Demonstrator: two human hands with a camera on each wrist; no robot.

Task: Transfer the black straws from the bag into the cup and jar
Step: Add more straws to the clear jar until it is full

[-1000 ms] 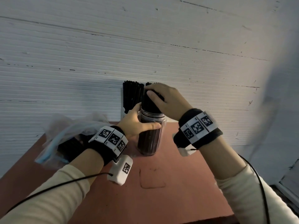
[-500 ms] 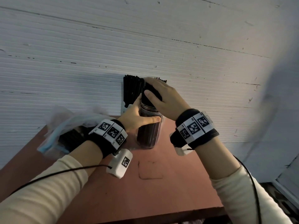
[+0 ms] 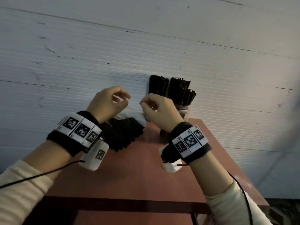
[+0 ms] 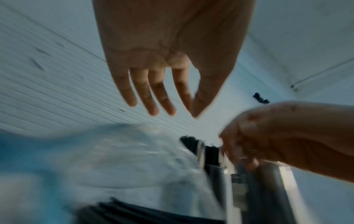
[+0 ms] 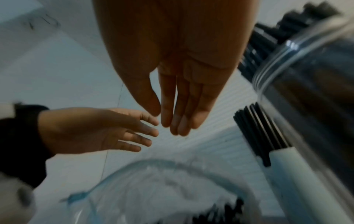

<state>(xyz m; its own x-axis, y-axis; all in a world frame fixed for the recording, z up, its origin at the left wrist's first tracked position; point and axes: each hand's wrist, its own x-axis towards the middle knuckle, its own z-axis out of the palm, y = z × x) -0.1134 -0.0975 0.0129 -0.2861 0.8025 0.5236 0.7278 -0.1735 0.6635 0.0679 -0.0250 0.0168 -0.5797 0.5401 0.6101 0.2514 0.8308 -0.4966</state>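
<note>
A clear plastic bag [image 3: 129, 113] with a blue edge lies on the table, with black straws [image 3: 123, 135] spilling from its near end. My left hand [image 3: 123, 99] and right hand [image 3: 146, 103] hover just above the bag's mouth, fingers relaxed, holding nothing. The wrist views show the left hand [image 4: 172, 109] and the right hand [image 5: 172, 121] with loose fingers over the bag [image 5: 162, 189]. Behind the right hand stands the clear jar [image 3: 184, 109], packed with upright straws [image 3: 181, 91]. A second bundle [image 3: 158, 85] stands in the white cup [image 5: 287, 166], which my right hand hides in the head view.
The red-brown table [image 3: 138, 176] stands against a white ribbed wall [image 3: 146, 46]. Its front edge [image 3: 123, 203] is close to me. Cables run from both wrist cameras along my sleeves.
Both hands have let go of the jar, which now stands by the cup at the wall. They have moved left and now hover over the bag.
</note>
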